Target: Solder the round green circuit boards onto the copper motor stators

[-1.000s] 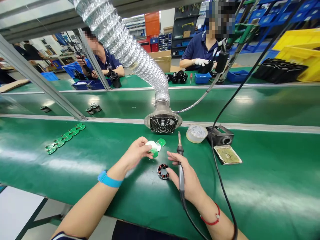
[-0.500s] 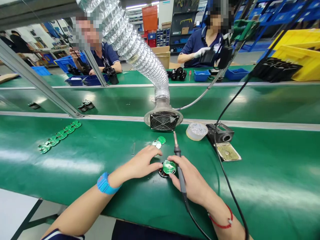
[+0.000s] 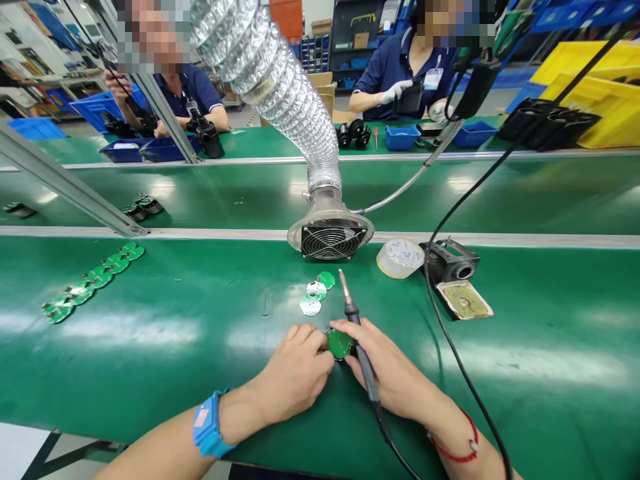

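A round green circuit board (image 3: 339,344) lies between my hands, low over the bench mat; a dark part shows just under its edge. My left hand (image 3: 295,370) has its fingers curled in and pinched against the board's left side. The thumb and index finger of my right hand (image 3: 387,370) grip the board from the right. That same hand also carries a soldering iron (image 3: 365,367), its tip pointing away from me and clear of the board. Past my hands, several loose round boards (image 3: 316,291) lie on the mat.
A fan-fronted fume extractor (image 3: 334,241) hangs ahead on a foil duct. To the right are a tape roll (image 3: 400,259), an iron stand (image 3: 453,260) and a sponge tray (image 3: 465,299). A row of joined boards (image 3: 93,283) lies left. A black cable (image 3: 450,333) crosses the right side. Two people sit opposite.
My left hand has closed its fingers in against the board's left side. Another loose round board, earlier covered by that hand, now shows. The view has shifted slightly.
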`<state>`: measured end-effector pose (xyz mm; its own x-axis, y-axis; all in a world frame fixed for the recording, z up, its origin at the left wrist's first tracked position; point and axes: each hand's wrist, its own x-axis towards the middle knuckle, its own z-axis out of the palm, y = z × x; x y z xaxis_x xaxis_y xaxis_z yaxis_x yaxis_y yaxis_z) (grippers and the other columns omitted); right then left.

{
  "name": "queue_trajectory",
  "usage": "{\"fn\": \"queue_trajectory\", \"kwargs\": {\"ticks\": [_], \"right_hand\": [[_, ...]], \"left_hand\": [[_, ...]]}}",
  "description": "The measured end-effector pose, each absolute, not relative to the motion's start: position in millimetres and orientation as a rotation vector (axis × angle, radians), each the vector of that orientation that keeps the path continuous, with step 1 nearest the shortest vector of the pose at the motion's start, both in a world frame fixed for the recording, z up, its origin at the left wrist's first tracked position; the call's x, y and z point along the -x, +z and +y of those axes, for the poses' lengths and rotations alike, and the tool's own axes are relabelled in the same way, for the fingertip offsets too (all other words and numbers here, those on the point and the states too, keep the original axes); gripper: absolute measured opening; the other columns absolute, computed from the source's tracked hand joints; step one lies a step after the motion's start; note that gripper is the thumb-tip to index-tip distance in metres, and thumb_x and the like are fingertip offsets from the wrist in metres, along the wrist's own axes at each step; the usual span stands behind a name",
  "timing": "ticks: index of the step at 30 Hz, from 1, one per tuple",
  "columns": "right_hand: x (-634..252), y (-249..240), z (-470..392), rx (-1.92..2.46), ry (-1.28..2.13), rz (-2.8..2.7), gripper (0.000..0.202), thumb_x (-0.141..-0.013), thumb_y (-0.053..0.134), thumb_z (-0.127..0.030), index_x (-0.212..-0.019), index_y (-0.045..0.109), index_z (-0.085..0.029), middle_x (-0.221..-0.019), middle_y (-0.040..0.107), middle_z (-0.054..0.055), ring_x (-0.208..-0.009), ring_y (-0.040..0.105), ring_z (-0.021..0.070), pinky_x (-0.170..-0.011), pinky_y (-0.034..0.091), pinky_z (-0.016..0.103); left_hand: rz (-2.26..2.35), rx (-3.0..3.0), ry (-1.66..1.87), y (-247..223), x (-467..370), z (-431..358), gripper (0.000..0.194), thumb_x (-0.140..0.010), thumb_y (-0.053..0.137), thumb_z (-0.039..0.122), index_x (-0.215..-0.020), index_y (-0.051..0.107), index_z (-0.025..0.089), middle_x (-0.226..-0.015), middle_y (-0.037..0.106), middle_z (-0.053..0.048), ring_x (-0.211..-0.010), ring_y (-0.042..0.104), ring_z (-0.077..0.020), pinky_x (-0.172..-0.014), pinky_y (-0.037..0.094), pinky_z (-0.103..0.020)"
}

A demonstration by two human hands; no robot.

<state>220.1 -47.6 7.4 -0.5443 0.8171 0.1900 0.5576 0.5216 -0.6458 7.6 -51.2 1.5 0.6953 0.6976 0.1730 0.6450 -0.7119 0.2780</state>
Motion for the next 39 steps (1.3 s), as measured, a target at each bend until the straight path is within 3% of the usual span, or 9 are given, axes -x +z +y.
{"fn": "queue_trajectory", "kwargs": {"ticks": [8, 13, 16, 20, 27, 36, 39], "right_hand": [[-213, 9, -51, 1.118, 0.668, -2.255, 0.05, -0.087, 0.053, -0.009, -0.134, 0.044, -0.025, -0.104, 0.066, 0.008, -0.091, 0.063, 0.0246, -0.078, 0.061, 0.042], [-219, 11, -51, 1.091, 0.686, -2.158, 0.055, -0.088, 0.061, -0.018, -0.137, 0.039, -0.027, -0.126, 0.064, 0.01, -0.111, 0.062, 0.0271, -0.093, 0.055, 0.048], [-216, 7, -50, 1.06, 0.634, -2.026, 0.043, -0.091, 0.054, -0.015, -0.131, 0.043, -0.028, -0.11, 0.07, 0.006, -0.101, 0.067, 0.0233, -0.091, 0.055, 0.044], [-208, 1, -48, 1.006, 0.574, -1.974, 0.034, -0.092, 0.05, -0.01, -0.122, 0.049, -0.027, -0.088, 0.069, 0.001, -0.079, 0.065, 0.0189, -0.074, 0.055, 0.034], [-207, 6, -46, 1.06, 0.502, -2.056, 0.025, -0.089, 0.05, -0.006, -0.105, 0.054, -0.024, -0.078, 0.066, 0.0, -0.071, 0.056, 0.0186, -0.064, 0.045, 0.03], [-217, 5, -45, 1.06, 0.606, -2.043, 0.034, -0.094, 0.047, -0.011, -0.124, 0.05, -0.027, -0.093, 0.074, 0.004, -0.085, 0.065, 0.0226, -0.079, 0.053, 0.041], [-223, 4, -45, 1.051, 0.628, -1.993, 0.038, -0.098, 0.044, -0.012, -0.132, 0.047, -0.029, -0.094, 0.076, 0.002, -0.089, 0.068, 0.0213, -0.082, 0.054, 0.039]], "left_hand": [[1.15, -2.1, 0.726, 8, -15, -44, 0.013, -0.09, 0.056, 0.013, -0.084, 0.065, 0.02, -0.096, 0.057, -0.004, -0.098, 0.051, -0.0204, -0.087, 0.045, -0.036], [1.195, -1.973, 0.721, 4, -23, -42, 0.012, -0.088, 0.057, 0.012, -0.082, 0.063, 0.02, -0.094, 0.056, -0.004, -0.097, 0.05, -0.0209, -0.088, 0.044, -0.038], [1.191, -1.96, 0.699, 4, -24, -41, 0.012, -0.088, 0.057, 0.013, -0.081, 0.063, 0.02, -0.094, 0.056, -0.004, -0.098, 0.05, -0.0217, -0.087, 0.044, -0.039], [1.185, -1.944, 0.692, 5, -24, -40, 0.01, -0.087, 0.057, 0.014, -0.081, 0.062, 0.02, -0.095, 0.056, -0.004, -0.099, 0.049, -0.0224, -0.089, 0.044, -0.04], [1.211, -1.922, 0.693, 6, -23, -40, 0.014, -0.089, 0.05, 0.014, -0.079, 0.057, 0.02, -0.096, 0.054, -0.004, -0.097, 0.049, -0.0213, -0.088, 0.044, -0.04], [1.326, -1.992, 0.634, 5, -23, -38, 0.013, -0.09, 0.051, 0.015, -0.081, 0.058, 0.021, -0.095, 0.055, -0.004, -0.096, 0.05, -0.0223, -0.086, 0.044, -0.04], [1.339, -2.022, 0.604, 7, -24, -37, 0.013, -0.09, 0.051, 0.014, -0.081, 0.057, 0.02, -0.094, 0.056, -0.004, -0.095, 0.05, -0.0226, -0.085, 0.043, -0.041]]}}
